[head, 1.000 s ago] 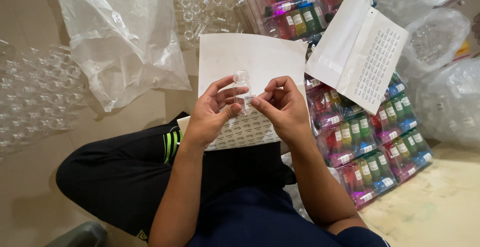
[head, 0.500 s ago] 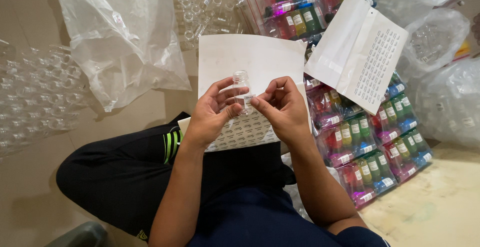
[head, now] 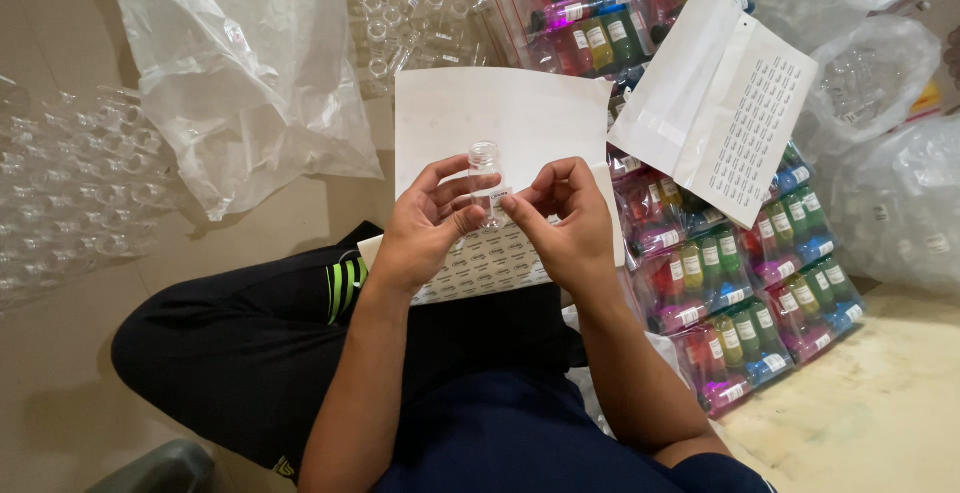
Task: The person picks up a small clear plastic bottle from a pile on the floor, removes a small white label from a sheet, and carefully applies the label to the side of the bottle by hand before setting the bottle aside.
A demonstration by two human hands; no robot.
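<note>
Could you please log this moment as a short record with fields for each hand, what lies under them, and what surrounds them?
left hand: holds small clear vial upright
right hand: fingertips at a small label on the vial
under hands: label sheet on the lap, white sheet beyond it
right side: bags of coloured bottles, envelope
left side: empty vials, plastic bag

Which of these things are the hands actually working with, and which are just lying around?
In use: small clear bottle, held by left hand and right hand; label sheet on the lap.
Lying about: packs of coloured bottles, clear plastic bag, empty bottles.
</note>
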